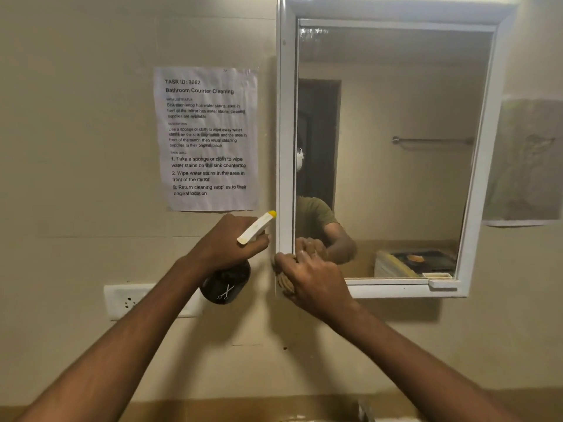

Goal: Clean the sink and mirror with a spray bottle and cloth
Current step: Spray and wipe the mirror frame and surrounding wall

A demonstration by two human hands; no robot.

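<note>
My left hand grips the black yellow-nozzled spray bottle; just beside it, my right hand clutches the tan cloth against the white-framed mirror's corner.

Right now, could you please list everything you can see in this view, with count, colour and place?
mirror: one, white frame, on the wall at right
task sheet: one, white paper with black print, taped left of the mirror
socket plate: one, white, on the wall at lower left
paper: one, pale and faded, on the wall right of the mirror
spray bottle: one, black body, cream head with yellow nozzle, held left of the mirror
cloth: one, tan, at the mirror's lower left corner
left hand: grips the spray bottle
right hand: holds the cloth against the frame
</note>
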